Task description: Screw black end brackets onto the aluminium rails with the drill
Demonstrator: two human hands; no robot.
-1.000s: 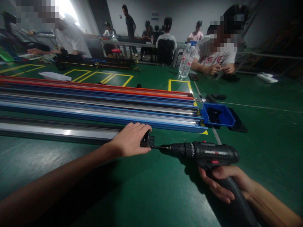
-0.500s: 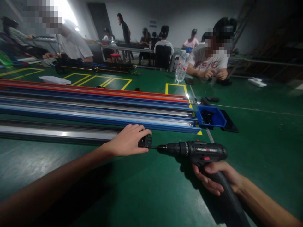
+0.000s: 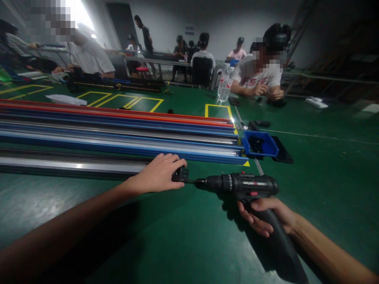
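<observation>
My right hand [image 3: 266,217] is wrapped round the handle of a black cordless drill [image 3: 254,184] with red buttons. The drill lies level and points left. Its thin bit reaches a black plastic end piece [image 3: 181,174] at the end of a grey metal rail [image 3: 77,165]. My left hand [image 3: 162,173] is closed over that rail end, thumb and fingers gripping the end piece. The palm hides the joint between rail and end piece. Where exactly the bit tip meets the piece is too small to tell.
Blue rails [image 3: 177,152] and an orange rail [image 3: 148,114] lie side by side beyond my left hand. A blue bin [image 3: 263,144] with black parts stands at their right end. Water bottles [image 3: 225,85] stand farther back. Across the green table [image 3: 325,165] a co-worker [image 3: 257,75] sits handling something small.
The whole view has shifted slightly, so most things appear a little farther left. Both hands keep their grips, and the bit stays at the end piece.
</observation>
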